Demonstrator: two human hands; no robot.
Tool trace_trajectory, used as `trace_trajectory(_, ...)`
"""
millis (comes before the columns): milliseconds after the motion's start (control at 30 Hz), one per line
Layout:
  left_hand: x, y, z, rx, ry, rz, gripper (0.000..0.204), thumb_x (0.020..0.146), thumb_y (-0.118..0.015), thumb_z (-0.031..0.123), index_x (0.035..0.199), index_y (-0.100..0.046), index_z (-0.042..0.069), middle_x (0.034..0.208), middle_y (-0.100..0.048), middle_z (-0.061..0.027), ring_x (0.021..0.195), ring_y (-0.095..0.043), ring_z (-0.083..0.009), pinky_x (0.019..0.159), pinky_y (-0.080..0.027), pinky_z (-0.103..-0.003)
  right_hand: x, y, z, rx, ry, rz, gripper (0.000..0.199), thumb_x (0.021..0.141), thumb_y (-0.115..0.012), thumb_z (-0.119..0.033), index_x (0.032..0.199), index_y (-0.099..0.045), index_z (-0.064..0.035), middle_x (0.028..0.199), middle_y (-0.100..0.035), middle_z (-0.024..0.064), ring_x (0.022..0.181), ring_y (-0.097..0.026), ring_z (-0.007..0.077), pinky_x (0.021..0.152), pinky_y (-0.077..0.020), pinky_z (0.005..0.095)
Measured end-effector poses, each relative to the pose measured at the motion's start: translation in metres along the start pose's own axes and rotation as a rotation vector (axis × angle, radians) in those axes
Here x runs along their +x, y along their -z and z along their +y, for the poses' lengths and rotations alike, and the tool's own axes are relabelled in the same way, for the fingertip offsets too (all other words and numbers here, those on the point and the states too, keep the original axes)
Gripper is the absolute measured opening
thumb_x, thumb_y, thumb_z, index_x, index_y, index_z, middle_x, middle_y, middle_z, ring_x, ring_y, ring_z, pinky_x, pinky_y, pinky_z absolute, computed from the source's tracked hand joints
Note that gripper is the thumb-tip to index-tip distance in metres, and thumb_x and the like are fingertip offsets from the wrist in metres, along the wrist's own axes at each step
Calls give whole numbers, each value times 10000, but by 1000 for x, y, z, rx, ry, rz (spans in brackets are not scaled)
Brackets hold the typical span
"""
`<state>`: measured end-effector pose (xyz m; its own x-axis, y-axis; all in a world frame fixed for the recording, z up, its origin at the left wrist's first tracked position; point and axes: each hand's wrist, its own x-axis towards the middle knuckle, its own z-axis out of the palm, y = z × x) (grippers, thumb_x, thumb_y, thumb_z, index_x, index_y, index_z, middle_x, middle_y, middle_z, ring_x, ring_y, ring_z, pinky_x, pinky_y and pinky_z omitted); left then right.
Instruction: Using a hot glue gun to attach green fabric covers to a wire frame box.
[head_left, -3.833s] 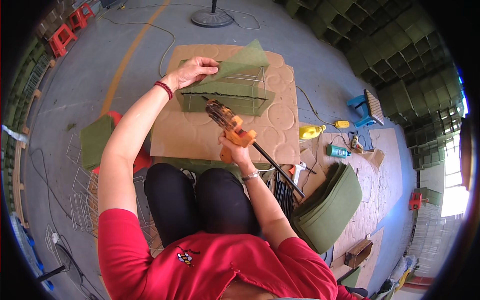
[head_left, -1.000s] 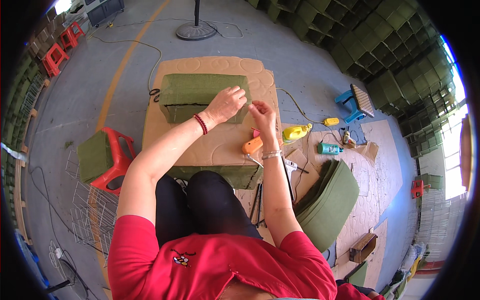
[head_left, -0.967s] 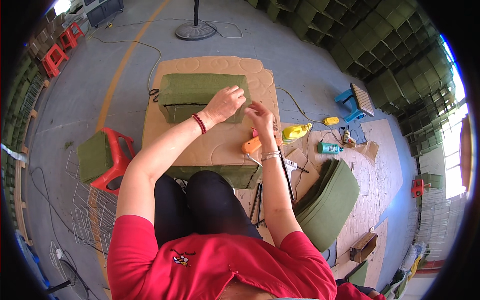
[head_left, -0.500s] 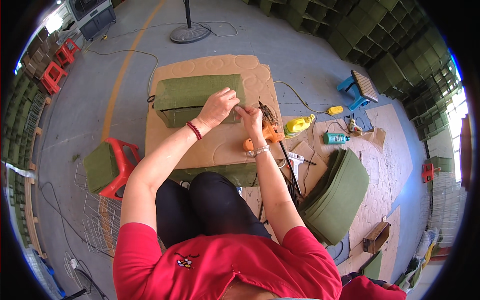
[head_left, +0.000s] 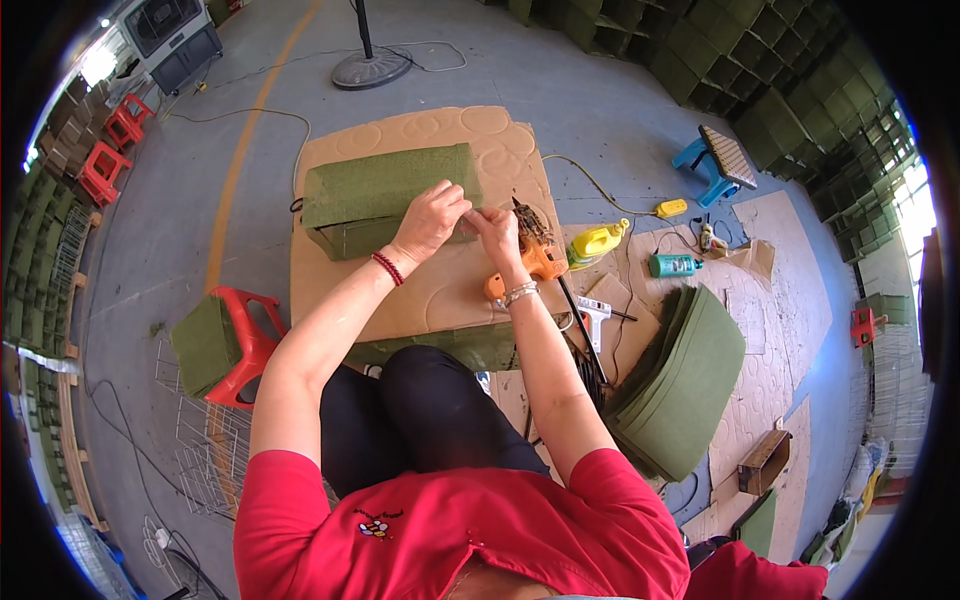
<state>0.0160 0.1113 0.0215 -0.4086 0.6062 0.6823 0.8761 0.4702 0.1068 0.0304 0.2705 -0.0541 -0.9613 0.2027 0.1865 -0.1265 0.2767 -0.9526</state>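
A long green fabric-covered box lies on a cardboard-topped work surface. At the box's right end my left hand and my right hand meet, their fingertips pinched close together. Whatever sits between the fingers is too small to make out. Just right of my right hand lies an orange glue gun, its nozzle end dark and crusted. A white glue gun rests lower, beyond my right forearm.
Right of the work surface stand a yellow jug, a green bottle and a stack of green sheets. A red stool is on the left, a blue stool at the back right. Cables cross the floor.
The view has shifted slightly. Both hands stay together at the box's right end, with their pinched fingers barely altered.
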Motion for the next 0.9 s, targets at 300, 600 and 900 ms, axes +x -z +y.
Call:
trace_trajectory(300,-11,-9,2,95,-31,22,74,732,-625,51,795,-586,54,766,-488,-57,787,-532,-222,692,-502,-335,-6,2,-16,6,-11,-8,216,852,-671,-162,769,-723,30,636,-691,86,555,-614,88,536,-478,255)
trace_trajectory(600,-15,-12,0,168,-110,2,101,737,-600,78,830,-573,51,767,-477,-57,780,-524,-211,702,-499,-323,-4,3,-12,3,33,-15,200,855,-655,-127,770,-703,48,653,-698,89,570,-626,91,548,-490,258)
trace_trajectory(900,-17,-16,3,337,-159,9,87,729,-601,112,752,-521,86,756,-454,-41,763,-510,-182,657,-468,-306,2,12,-17,6,35,-105,193,848,-666,-98,757,-671,72,640,-678,84,587,-588,64,554,-489,260)
